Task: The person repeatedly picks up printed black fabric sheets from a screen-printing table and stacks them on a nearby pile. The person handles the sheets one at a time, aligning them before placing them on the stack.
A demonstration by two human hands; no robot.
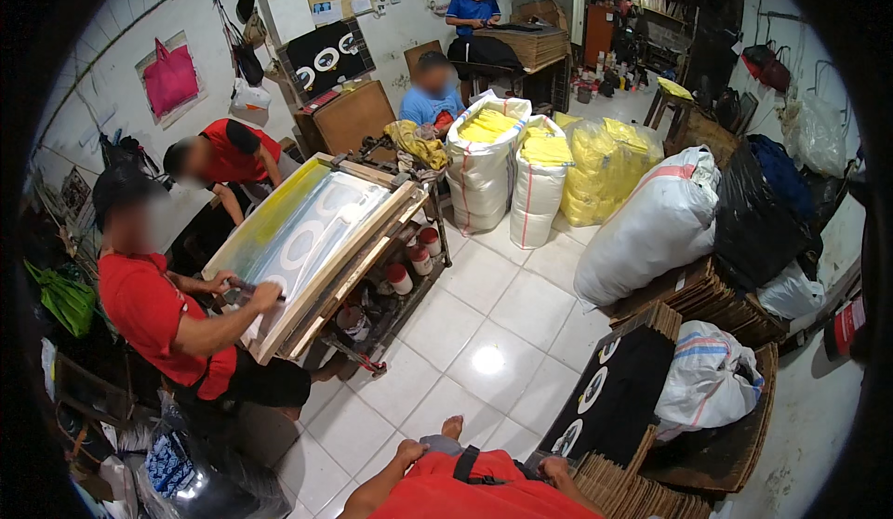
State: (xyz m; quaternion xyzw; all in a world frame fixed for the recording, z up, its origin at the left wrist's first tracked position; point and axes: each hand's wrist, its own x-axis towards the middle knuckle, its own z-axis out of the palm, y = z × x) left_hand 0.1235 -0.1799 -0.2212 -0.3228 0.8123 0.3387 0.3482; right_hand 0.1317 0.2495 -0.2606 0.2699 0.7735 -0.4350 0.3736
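Black, flat, cloth-like panel with white-ringed oval prints (634, 381) lay to my right, amid stacked brown cardboard sheets (609, 488). From my remote post, I judged it light and soft (any backing was hidden), likely to sag unless held by both long edges, clear of the prints. My bare right hand (556, 469) was curled by its near end; whether it gripped anything, I couldn't tell. My bare left hand (409, 452) was bent beside grey cloth (439, 444), its grasp equally unclear. I counted three ovals on that panel, one similar black panel (314, 45) propped far left, two open white woven sacks (474, 189) and four co-workers (177, 314).
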